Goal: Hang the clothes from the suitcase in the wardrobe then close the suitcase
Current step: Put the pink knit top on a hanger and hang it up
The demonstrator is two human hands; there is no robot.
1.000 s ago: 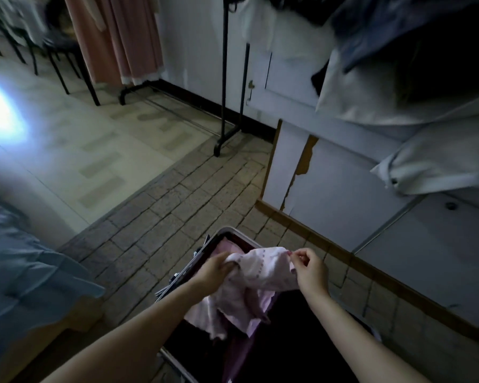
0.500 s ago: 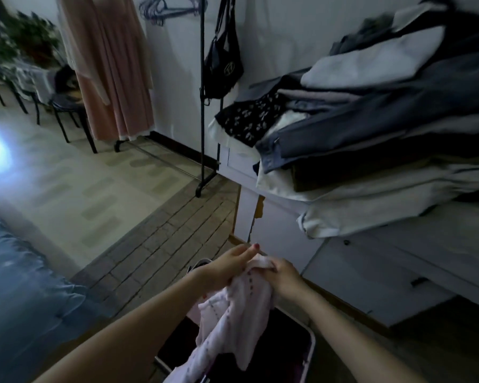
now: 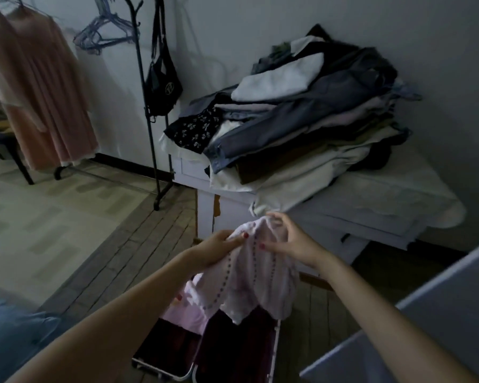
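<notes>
A pale pink garment (image 3: 256,275) with dotted lines hangs in the air above the open suitcase (image 3: 227,352) on the floor. My left hand (image 3: 219,248) grips its top edge on the left, and my right hand (image 3: 288,241) holds the top on the right, fingers curled over the cloth. More pink clothing (image 3: 190,308) and dark fabric lie inside the suitcase. At the upper left stands a black clothes rail (image 3: 147,106) with empty hangers (image 3: 105,31) and a peach dress (image 3: 39,98).
A tall pile of folded clothes (image 3: 302,120) sits on a white cabinet (image 3: 371,200) just beyond my hands. A black bag (image 3: 163,84) hangs from the rail post. A blue bed edge (image 3: 9,335) is at lower left, a pale panel (image 3: 426,327) at lower right.
Both hands have lifted the pink garment higher out of the suitcase. The view has tilted up, bringing the rail, hangers and clothes pile into sight.
</notes>
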